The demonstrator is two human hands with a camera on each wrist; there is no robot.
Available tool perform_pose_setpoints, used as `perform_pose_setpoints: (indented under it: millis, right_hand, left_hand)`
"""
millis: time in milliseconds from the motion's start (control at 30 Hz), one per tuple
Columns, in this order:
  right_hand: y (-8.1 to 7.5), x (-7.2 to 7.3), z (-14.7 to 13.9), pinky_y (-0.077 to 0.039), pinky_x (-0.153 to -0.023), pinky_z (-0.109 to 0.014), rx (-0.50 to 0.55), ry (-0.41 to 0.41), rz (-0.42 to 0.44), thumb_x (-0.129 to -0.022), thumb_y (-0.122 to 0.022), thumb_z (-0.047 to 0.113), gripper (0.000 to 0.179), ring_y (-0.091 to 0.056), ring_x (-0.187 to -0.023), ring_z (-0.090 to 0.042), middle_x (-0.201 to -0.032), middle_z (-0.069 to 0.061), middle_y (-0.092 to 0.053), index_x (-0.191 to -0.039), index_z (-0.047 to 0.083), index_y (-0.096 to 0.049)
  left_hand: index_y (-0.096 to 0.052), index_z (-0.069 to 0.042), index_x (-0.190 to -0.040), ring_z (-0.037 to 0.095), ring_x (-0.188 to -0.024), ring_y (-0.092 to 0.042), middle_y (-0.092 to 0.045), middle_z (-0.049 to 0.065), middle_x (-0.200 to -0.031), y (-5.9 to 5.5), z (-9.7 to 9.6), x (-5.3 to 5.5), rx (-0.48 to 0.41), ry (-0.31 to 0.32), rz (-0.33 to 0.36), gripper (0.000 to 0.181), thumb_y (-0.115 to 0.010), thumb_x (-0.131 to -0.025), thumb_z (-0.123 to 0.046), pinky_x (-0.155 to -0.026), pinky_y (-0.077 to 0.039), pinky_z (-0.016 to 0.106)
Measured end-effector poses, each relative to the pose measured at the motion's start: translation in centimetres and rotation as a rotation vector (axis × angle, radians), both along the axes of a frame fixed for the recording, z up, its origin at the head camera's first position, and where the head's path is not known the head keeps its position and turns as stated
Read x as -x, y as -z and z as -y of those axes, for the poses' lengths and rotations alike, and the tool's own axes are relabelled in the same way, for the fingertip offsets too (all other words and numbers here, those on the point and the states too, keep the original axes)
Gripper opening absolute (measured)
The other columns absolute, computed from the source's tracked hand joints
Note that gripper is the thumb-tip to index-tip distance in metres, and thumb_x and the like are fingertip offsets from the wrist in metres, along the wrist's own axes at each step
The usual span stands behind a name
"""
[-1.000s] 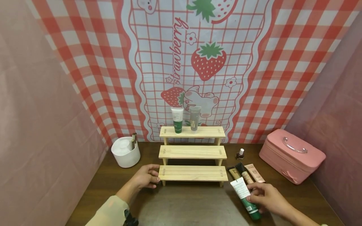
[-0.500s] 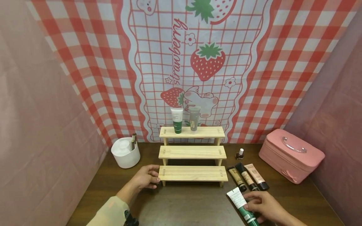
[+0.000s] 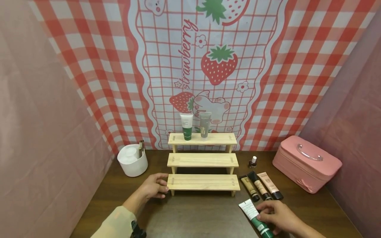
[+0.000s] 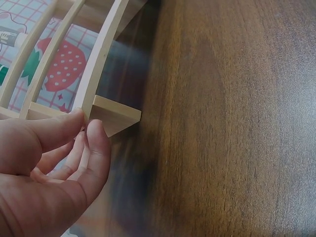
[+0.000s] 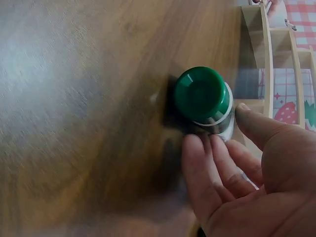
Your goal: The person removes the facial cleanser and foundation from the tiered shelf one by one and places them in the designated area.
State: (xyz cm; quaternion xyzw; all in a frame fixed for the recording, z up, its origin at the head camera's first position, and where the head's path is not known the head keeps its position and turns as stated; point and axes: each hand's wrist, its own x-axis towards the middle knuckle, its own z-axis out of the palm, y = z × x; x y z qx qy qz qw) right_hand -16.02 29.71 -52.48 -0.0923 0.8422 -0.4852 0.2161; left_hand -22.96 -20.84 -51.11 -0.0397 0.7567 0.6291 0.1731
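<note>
At the left, I pinch the near-left corner of the three-tier wooden display stand (image 3: pixel 203 182) between thumb and fingers of my left hand (image 3: pixel 153 186). On its far, highest step two squeeze tubes are already upright on their caps: a white-and-green tube (image 3: pixel 187 127), then a grey tube (image 3: pixel 205 125) beside it. Those two look settled to me. Further right, three lie flat on the table (image 3: pixel 181 219), not yet stood up: a gold tube (image 3: pixel 249 187), a beige tube (image 3: pixel 260 187) with black ends, and a pale pink tube (image 3: pixel 269 185). Just nearer than these, my right hand (image 3: pixel 281 216) grasps a green-capped tube (image 3: pixel 253 214), its flat white end pointing far-left; whether it touches the wood I can't tell. Around all this, a white round organizer (image 3: pixel 131 162) with slim brushes (image 3: pixel 141 148) stands far left, a nail polish bottle (image 3: pixel 253 162) right of the stand, and a pink vanity case (image 3: pixel 308 164) far right. The lower steps jut nearer than the top one, so I judge that reaching it means passing over them.
</note>
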Motion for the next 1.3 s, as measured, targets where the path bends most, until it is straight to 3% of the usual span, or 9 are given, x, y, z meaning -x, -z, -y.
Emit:
perform_pose_setpoints:
  millis: [200,400,567,733,967,1300]
  right_hand:
    - [-2.9,2.1,0.4,-0.056,-0.045,-0.034,-0.071,-0.024,-0.205,-0.091,-0.078,0.022,0.037,-0.065,-0.067,-0.013,-0.094,-0.009,-0.072,-0.118,-0.002,-0.069]
    - [-8.9,6.2,3.3,-0.059,-0.057,-0.029,-0.101,-0.001,-0.475,-0.090,-0.080,0.024,0.035,-0.069,-0.079,-0.010,-0.098,-0.006,-0.073,-0.119,0.007,-0.070]
    - [-13.8,10.7,7.4,-0.060,-0.070,-0.032,-0.093,-0.003,-0.567,-0.093,-0.078,0.026,0.041,-0.069,-0.095,-0.023,-0.111,-0.011,-0.071,-0.128,0.008,-0.067]
    - [-16.7,14.9,11.4,-0.061,-0.082,-0.042,-0.105,-0.021,-0.576,-0.095,-0.075,0.032,0.052,-0.066,-0.112,-0.031,-0.128,-0.015,-0.066,-0.139,0.009,-0.059]
    - [-18.0,18.3,15.3,-0.056,-0.100,-0.053,-0.019,-0.008,-0.524,-0.095,-0.076,0.030,0.062,-0.060,-0.126,-0.037,-0.144,-0.017,-0.058,-0.149,0.013,-0.051]
    - [-17.1,19.6,17.1,-0.061,-0.091,-0.044,0.076,0.061,-0.441,-0.094,-0.076,0.025,0.065,-0.063,-0.123,-0.034,-0.142,-0.015,-0.058,-0.150,0.010,-0.047]
  left_hand:
    - [-0.047,0.005,-0.146,0.023,-0.080,-0.064,-0.060,0.019,-0.108,-0.2,0.0,0.0,-0.001,0.002,-0.001,0.066,-0.070,-0.085,0.015,-0.063,-0.062,0.035]
    - [-0.046,0.006,-0.146,0.023,-0.080,-0.065,-0.060,0.020,-0.108,-0.2,0.2,0.1,0.002,0.000,-0.007,0.066,-0.069,-0.085,0.015,-0.063,-0.062,0.035]
    - [-0.047,0.005,-0.147,0.023,-0.080,-0.065,-0.060,0.020,-0.109,-0.1,0.4,0.1,0.009,-0.004,-0.003,0.067,-0.070,-0.085,0.014,-0.063,-0.062,0.035]
    - [-0.046,0.006,-0.147,0.022,-0.079,-0.064,-0.059,0.019,-0.108,-0.3,0.4,0.1,0.013,-0.006,-0.008,0.067,-0.070,-0.085,0.015,-0.062,-0.061,0.035]
    - [-0.045,0.006,-0.148,0.022,-0.078,-0.064,-0.060,0.021,-0.108,-0.4,0.2,0.2,0.012,0.011,-0.012,0.068,-0.070,-0.085,0.014,-0.061,-0.061,0.035]
    - [-0.045,0.006,-0.147,0.022,-0.077,-0.065,-0.060,0.018,-0.105,0.0,0.0,0.4,0.006,0.019,-0.005,0.068,-0.070,-0.085,0.015,-0.060,-0.061,0.035]
